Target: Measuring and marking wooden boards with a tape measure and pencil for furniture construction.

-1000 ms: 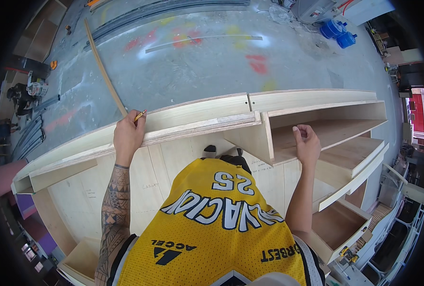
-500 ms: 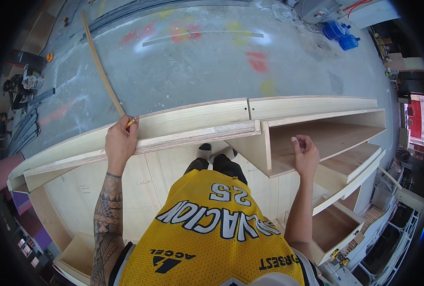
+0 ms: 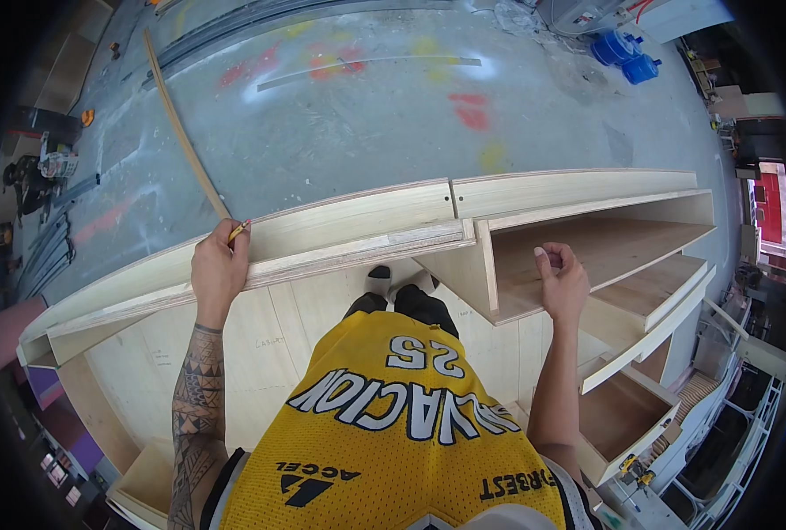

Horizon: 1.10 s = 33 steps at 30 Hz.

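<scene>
My left hand [image 3: 219, 272] is closed around a yellow pencil [image 3: 238, 231] with a red end, which pokes out past the fingers. The same hand rests at the long plywood edge [image 3: 358, 252] of a pale wooden cabinet frame. My right hand [image 3: 567, 287] hovers in front of an open cabinet compartment [image 3: 605, 251], thumb and fingers drawn together. Whether it pinches anything small I cannot make out. A long thin wooden strip [image 3: 179, 132] runs from the far left toward my left hand; its near end is hidden there or behind the cabinet.
Plywood boards [image 3: 278, 340] with pencil marks lie around my feet [image 3: 391, 281]. An open drawer box [image 3: 623, 420] stands at right, near a yellow power tool [image 3: 636, 473]. Blue water jugs [image 3: 627, 57] sit on the grey concrete floor [image 3: 366, 132]. Metal lengths [image 3: 44, 252] lie at left.
The view has shifted slightly, and the cabinet sits a little higher in it. My right hand has moved slightly, still with fingers together; the left keeps its grip on the pencil.
</scene>
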{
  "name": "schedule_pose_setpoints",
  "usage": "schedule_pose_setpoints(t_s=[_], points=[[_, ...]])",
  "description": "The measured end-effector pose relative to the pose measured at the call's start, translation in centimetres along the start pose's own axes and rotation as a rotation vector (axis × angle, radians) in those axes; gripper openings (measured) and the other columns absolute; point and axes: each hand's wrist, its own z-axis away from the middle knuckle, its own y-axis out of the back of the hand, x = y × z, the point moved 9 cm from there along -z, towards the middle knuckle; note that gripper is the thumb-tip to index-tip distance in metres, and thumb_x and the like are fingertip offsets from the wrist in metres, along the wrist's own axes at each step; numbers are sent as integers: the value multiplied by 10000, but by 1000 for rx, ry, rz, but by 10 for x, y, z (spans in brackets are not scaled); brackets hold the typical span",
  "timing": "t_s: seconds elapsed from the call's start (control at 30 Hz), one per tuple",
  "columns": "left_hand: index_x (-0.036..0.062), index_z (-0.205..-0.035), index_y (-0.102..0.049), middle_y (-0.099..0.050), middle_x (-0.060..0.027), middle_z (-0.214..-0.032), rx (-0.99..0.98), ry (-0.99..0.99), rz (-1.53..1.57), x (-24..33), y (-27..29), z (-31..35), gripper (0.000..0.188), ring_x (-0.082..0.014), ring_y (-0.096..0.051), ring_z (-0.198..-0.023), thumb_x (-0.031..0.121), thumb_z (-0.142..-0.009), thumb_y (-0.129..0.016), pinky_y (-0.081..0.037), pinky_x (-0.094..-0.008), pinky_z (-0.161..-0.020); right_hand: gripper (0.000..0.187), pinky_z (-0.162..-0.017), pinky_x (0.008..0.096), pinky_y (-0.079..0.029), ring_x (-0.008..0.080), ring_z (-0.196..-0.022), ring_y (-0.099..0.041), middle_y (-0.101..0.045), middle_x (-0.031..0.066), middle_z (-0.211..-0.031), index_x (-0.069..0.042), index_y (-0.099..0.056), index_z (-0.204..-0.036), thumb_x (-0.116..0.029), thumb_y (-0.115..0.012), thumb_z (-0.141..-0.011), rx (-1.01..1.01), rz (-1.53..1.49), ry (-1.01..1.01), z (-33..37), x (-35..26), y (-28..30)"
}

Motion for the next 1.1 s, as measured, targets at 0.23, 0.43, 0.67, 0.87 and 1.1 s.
schedule_pose_setpoints(t_s=[0.23,0.43,0.67,0.87,1.1], points=[[138,-1094,-779,-775,-186,-871,39,-14,29,-5,4,8,231,-442,-762,-853,328,-1039,-660,-594,-567,-749,396,-907,410,-587,264,-982,-761,-811,156,-1038,-53,-804,-1195,-416,-804,-1035,-8,-132,82,-4,10,-12],[122,-1076,-786,-777,-197,-851,0,28,19,1,13,13,266,-435,-772,-835,346,-1027,-651,-614,-562,-770,410,-906,388,-570,222,-966,-729,-800,132,-1045,-1,-777,-1186,-399,-738,-1095,-63,-121,152,-9,28,-13],[101,-1061,-781,-781,-181,-840,-10,-21,28,2,15,18,278,-417,-776,-819,337,-1028,-637,-626,-542,-763,421,-868,365,-548,180,-908,-683,-756,100,-977,8,-770,-1148,-407,-713,-1106,-86,-81,175,-8,15,-15],[92,-1060,-774,-784,-183,-847,-8,-32,37,1,16,19,279,-408,-780,-819,327,-1029,-628,-628,-538,-760,420,-836,374,-539,196,-875,-672,-755,99,-965,9,-768,-1121,-407,-714,-1099,-75,-73,201,-8,11,-16],[83,-1073,-779,-789,-188,-851,-6,-39,47,1,16,19,288,-409,-786,-824,327,-1028,-632,-637,-535,-777,396,-839,390,-547,229,-880,-688,-759,110,-971,11,-774,-1128,-380,-727,-1085,-71,-63,199,-10,12,-16]])
